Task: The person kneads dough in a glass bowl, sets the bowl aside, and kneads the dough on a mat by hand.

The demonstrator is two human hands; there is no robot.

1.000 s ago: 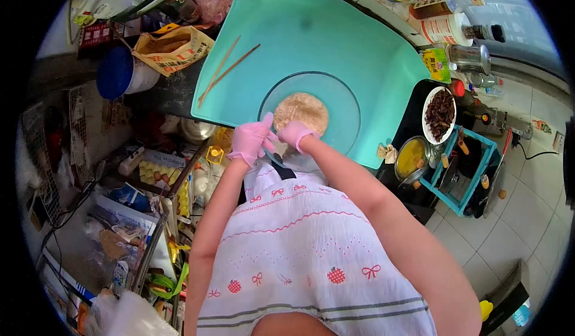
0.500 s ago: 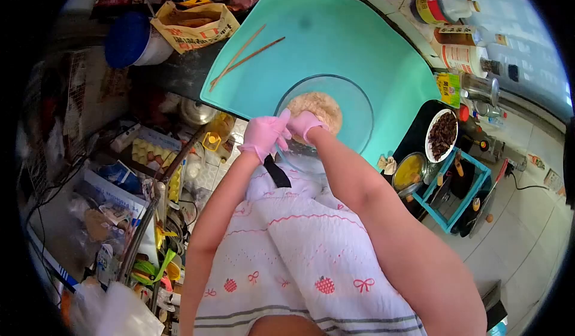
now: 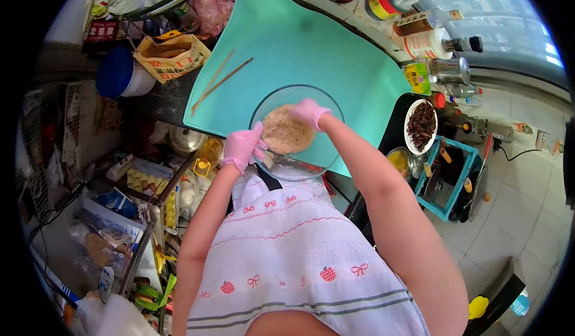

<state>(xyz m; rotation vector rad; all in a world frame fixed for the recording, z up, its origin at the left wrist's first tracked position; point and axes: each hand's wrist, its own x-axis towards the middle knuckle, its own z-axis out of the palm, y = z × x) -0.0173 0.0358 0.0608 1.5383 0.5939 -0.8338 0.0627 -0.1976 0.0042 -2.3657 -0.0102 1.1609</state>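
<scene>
left hand point(image 3: 241, 148) at bowl point(image 3: 329, 147) rim | right hand point(image 3: 309, 114) over dough point(image 3: 287, 134) | mat point(image 3: 323, 54) spreads beyond

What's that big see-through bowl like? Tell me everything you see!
The bowl is round, wide and clear, and looks like glass. It sits mouth up on the green mat, its near side seemingly past the mat's edge. A pale, rough lump lies inside. The gloved left hand seems to touch the rim; the right hand is over the lump.

The head camera looks forward and down over the bowl point(image 3: 309, 161).
</scene>
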